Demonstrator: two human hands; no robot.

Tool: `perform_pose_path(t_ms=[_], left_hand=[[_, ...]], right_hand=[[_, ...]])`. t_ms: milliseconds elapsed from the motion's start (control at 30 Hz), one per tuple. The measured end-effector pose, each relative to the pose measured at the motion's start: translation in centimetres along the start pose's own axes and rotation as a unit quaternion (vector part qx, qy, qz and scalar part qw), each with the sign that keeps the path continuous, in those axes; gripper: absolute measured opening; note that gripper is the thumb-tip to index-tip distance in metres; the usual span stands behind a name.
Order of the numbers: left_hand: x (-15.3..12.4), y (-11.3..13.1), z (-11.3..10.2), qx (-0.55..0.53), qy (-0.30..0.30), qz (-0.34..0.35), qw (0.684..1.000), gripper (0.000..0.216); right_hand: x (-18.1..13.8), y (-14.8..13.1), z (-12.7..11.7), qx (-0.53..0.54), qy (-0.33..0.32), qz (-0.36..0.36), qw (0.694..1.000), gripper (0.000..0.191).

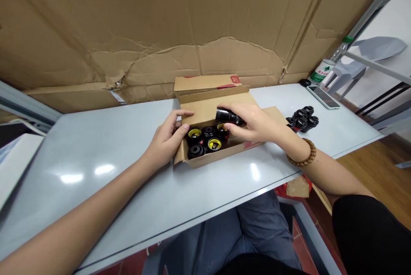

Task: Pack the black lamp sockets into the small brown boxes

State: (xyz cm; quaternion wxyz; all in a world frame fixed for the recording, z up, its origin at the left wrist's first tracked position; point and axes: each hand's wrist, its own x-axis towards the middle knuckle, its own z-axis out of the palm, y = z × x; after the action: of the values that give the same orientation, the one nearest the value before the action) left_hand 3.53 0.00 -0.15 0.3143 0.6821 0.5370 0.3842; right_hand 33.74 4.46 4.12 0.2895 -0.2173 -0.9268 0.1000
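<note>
Your right hand (pixel 239 121) pinches a black, glossy cylinder (pixel 226 115) between thumb and fingers, tilted above the open brown cardboard box (pixel 221 158); held this way, its far end stays clear. Your left hand (pixel 167 136) rests at the box's left end, thumb and forefinger apart, probably steadying it; you cannot tell whether that grip pinches cardboard. Inside, black cylinders with yellow-ringed ends (pixel 214 144) stand close together at the left, likely to save room. More black cylinders (pixel 302 118) cluster beyond the right flap. Leftward, the pale glossy bench (pixel 128 138) offers open room; behind, the tall brown cardboard sheet (pixel 192 22) limits reach.
</note>
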Motion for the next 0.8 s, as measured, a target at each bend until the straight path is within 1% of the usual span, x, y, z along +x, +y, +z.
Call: perform_pose_path(t_ms=[133,233,367,567,667,800], left_hand=[[-0.04,-0.25,0.00,-0.022,-0.004,-0.009,1.000,0.062],[-0.09,-0.35,0.01,-0.024,-0.006,-0.013,1.000,0.061],[-0.14,-0.33,-0.01,-0.016,-0.002,-0.012,1.000,0.057],[-0.14,0.03,-0.02,-0.017,-0.003,-0.010,1.000,0.056],[-0.17,0.16,0.00,-0.014,-0.003,-0.008,1.000,0.058],[-0.17,0.11,0.01,-0.018,-0.003,-0.006,1.000,0.057]], right_hand=[[0.05,0.04,0.24,0.007,0.019,-0.002,1.000,0.051],[-0.05,0.17,0.39,0.001,0.024,-0.016,1.000,0.046],[-0.20,0.27,0.39,-0.010,0.020,-0.030,0.999,0.046],[0.04,0.09,0.26,0.002,0.007,0.001,1.000,0.046],[0.14,-0.02,0.13,0.023,0.008,-0.008,1.000,0.050],[0.06,-0.01,-0.10,0.031,-0.006,-0.017,0.999,0.048]])
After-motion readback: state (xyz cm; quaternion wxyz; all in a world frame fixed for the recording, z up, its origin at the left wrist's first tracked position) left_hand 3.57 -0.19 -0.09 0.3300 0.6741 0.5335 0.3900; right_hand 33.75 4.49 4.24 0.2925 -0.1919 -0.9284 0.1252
